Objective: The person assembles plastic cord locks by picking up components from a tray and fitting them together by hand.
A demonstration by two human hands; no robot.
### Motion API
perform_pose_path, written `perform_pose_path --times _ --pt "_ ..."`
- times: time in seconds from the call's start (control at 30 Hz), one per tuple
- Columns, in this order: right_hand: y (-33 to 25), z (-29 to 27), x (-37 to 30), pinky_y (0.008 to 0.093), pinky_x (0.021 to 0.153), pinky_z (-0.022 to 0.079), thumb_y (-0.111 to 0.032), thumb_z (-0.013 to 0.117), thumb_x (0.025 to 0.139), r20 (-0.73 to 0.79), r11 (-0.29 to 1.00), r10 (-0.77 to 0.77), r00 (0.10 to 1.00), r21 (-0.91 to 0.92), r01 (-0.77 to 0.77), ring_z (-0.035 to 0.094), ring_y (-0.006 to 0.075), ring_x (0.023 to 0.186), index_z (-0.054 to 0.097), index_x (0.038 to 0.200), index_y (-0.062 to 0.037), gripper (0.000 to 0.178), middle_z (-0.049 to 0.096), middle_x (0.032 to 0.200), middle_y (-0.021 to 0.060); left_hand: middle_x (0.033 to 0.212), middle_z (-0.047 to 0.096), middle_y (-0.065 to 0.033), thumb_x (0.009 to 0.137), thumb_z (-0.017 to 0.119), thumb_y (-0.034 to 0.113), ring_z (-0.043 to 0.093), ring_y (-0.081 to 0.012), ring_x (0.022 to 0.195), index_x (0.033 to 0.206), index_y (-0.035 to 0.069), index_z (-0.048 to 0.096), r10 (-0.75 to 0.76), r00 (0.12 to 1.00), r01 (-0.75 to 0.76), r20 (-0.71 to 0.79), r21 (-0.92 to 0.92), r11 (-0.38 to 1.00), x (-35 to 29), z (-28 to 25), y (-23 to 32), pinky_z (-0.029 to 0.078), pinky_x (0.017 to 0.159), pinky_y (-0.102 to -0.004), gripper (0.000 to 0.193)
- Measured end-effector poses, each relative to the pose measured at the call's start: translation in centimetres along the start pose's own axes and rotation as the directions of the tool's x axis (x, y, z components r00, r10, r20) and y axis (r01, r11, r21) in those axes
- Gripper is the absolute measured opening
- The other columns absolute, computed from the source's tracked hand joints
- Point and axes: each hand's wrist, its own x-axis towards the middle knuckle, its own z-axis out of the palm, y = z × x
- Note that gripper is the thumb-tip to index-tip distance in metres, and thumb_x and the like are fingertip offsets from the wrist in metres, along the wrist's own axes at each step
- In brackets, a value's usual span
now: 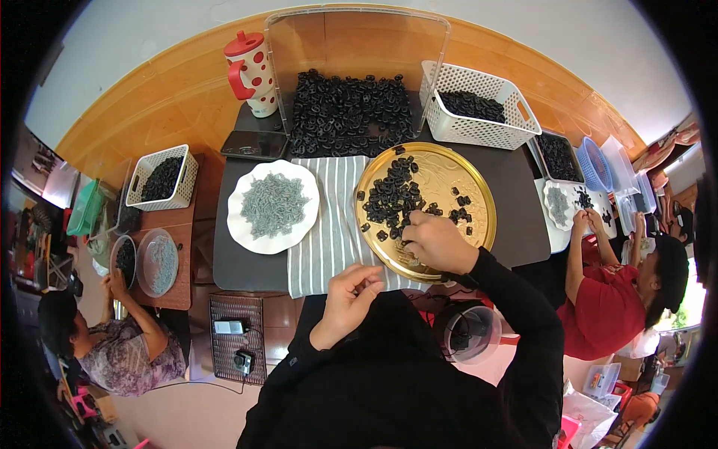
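My right hand (437,243) reaches over the round gold tray (479,176), its fingers bent down and closed near a heap of small black plastic pieces (394,193). Whatever sits between those fingertips is hidden. In front of the tray's near left rim, above the edge of a grey-and-white striped cloth (327,224), my left hand (348,301) is held with thumb and fingers pinched together; I cannot make out anything in it. To the left of the cloth, a white scalloped plate (238,217) bears a pile of small grey slender pieces (274,203).
At the back, a clear-walled bin (441,45) holds many black pieces. A white basket (486,133) stands right of it, a red-spotted tumbler (254,75) and dark phone (254,144) left. Co-workers sit at both sides. A clear bucket (479,337) stands below the table.
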Motion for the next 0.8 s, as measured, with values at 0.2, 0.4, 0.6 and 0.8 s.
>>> perform_pose_path --times 0.2,0.4,0.6,0.8 --pt "-0.8 0.8 0.0 0.0411 0.065 0.051 -0.007 0.062 0.069 -0.004 0.993 0.004 1.0 -0.116 -0.005 0.061 0.0333 0.072 0.061 0.079 0.0002 0.012 0.055 0.08 0.015 0.08 0.059 -0.0055 0.083 0.063 0.0 0.054 -0.0089 0.067 0.106 -0.002 0.063 -0.003 1.0 0.003 0.001 -0.004 1.0 0.0 0.3 0.0 0.042 0.058 -0.0211 0.024" --pt "-0.8 0.3 -1.4 0.0335 0.06 0.048 -0.005 0.061 0.077 -0.114 0.876 0.107 0.988 0.481 -0.039 0.06 0.0263 0.067 0.06 0.082 0.0003 0.007 0.059 0.078 0.0129 0.086 0.058 -0.005 0.087 0.059 -0.002 0.056 -0.0091 0.073 0.108 -0.003 0.063 -0.033 0.999 0.03 -0.025 -0.11 0.993 0.6 1.1 0.8 0.046 0.066 -0.0216 0.022" --pt "-5.7 1.4 -4.4 0.0274 0.059 0.043 -0.001 0.06 0.083 -0.118 0.611 0.283 0.952 0.787 -0.084 0.054 0.0137 0.065 0.057 0.082 0.0012 0.003 0.055 0.072 0.0077 0.088 0.062 -0.0079 0.089 0.057 -0.002 0.058 -0.0106 0.073 0.101 -0.004 0.065 -0.083 0.996 0.091 0.039 -0.325 0.941 1.2 2.7 0.9 0.047 0.063 -0.0228 0.015" --pt "-4.3 1.8 -5.9 0.031 0.058 0.044 0.0 0.06 0.08 -0.261 0.743 0.387 0.884 0.657 -0.132 0.057 0.0243 0.064 0.058 0.082 0.0008 0.002 0.055 0.072 0.0122 0.085 0.062 -0.0062 0.089 0.059 -0.001 0.059 -0.0093 0.072 0.098 -0.002 0.066 -0.153 0.987 0.163 0.055 -0.386 0.908 1.1 2.8 -0.2 0.047 0.061 -0.021 0.012"
